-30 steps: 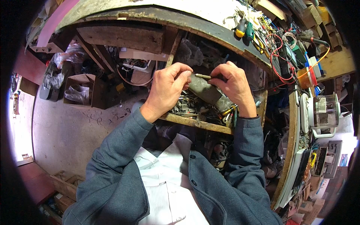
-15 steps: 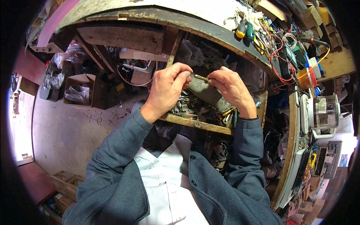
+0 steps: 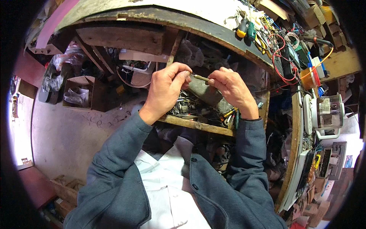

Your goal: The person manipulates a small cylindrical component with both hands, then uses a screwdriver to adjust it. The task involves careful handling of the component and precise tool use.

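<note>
Above an open wooden drawer (image 3: 198, 126) I hold both hands up close together. My right hand (image 3: 233, 88) pinches a thin olive-brown rod with a lighter metal tip (image 3: 201, 78), its tip pointing left; the exact kind of tool does not show. Thumb and forefinger of my left hand (image 3: 167, 86) are pressed together at that tip. Whether something small sits between them is too fine to make out. Below the hands, the drawer holds a jumble of small metal parts (image 3: 183, 106) and several tools with coloured handles (image 3: 230, 114).
On the workbench (image 3: 213, 26) to the upper right lie screwdrivers (image 3: 250, 32), pliers (image 3: 260, 45) and red test leads (image 3: 280, 65). A clear jug-like appliance (image 3: 329, 112) stands at the right. Left on the floor is a cardboard box (image 3: 81, 92) with plastic wrapping in it.
The rod's tip has come closer to my left fingertips, and the rod now shows more of its length. The whole view has shifted slightly.
</note>
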### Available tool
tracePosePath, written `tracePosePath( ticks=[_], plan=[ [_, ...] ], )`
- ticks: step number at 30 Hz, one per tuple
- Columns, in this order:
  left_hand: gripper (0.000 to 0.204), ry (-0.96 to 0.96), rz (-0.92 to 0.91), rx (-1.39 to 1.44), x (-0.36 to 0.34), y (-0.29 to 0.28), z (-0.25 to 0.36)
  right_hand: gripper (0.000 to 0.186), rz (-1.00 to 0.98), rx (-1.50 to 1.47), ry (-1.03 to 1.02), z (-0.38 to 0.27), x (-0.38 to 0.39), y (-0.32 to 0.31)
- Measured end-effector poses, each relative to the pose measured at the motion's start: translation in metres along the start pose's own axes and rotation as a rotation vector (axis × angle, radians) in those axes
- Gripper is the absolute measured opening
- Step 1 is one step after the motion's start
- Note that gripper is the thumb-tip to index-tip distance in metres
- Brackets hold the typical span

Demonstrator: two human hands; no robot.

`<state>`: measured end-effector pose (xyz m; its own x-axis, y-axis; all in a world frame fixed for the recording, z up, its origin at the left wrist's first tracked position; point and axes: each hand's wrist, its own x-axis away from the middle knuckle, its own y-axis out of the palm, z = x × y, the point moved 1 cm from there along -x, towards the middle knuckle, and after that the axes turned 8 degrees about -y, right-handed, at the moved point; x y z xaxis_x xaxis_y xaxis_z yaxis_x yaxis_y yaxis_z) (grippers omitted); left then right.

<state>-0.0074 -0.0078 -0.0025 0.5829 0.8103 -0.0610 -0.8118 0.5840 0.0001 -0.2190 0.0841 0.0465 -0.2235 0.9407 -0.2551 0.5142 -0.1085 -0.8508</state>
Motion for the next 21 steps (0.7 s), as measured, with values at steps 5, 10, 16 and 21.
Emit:
tracePosePath(
  ticks=[5, 10, 16, 21],
  plan=[
    [0.012, 0.014, 0.004, -0.028, -0.001, 0.003, -0.001, 0.015, 0.033, -0.052, 0.057, 0.002, 0.002, 0.000],
    [0.013, 0.054, 0.046, -0.081, 0.001, 0.003, 0.003, 0.014, 0.066, -0.078, 0.068, 0.002, 0.002, 0.000],
    [0.012, 0.114, 0.112, -0.146, 0.005, 0.005, 0.008, 0.014, 0.077, -0.082, 0.076, 0.001, 0.003, 0.000],
    [0.012, 0.128, 0.144, -0.109, 0.005, 0.005, 0.009, 0.015, 0.096, -0.044, 0.065, 0.000, 0.001, 0.000]
  ],
)
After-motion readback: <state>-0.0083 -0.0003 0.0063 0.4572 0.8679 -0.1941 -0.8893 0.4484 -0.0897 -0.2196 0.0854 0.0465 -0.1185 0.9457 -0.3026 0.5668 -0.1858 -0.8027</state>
